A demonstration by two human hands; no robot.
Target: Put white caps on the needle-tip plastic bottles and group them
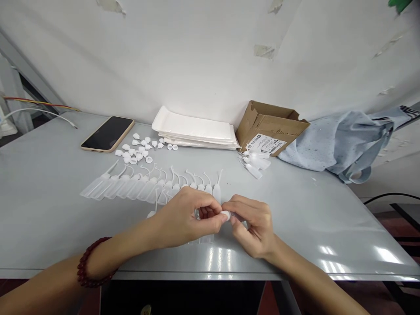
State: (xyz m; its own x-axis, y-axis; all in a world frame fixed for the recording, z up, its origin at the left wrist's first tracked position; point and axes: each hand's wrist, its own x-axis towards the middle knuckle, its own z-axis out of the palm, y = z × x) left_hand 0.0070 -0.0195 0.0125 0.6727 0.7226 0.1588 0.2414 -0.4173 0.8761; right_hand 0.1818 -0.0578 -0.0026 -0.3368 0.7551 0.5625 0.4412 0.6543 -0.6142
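Over the front middle of the table, my left hand [193,214] pinches a small white cap [225,215] between thumb and forefinger. My right hand [256,225] is closed at the cap's right side, its fingertips pressed together; what they grip is mostly hidden. Behind and under my left hand, small translucent squeeze bottles [123,186] with thin bent tubes lie side by side in a row. My hands cover some of the bottles nearer to me. Farther back on the left is a loose pile of small white caps [127,155].
A phone [108,134] lies at the back left. White padded envelopes [197,129] are stacked by the wall, beside an open cardboard box [271,127]. Several more bottles [257,162] lie before the box. Light blue cloth [331,140] is bunched at the right.
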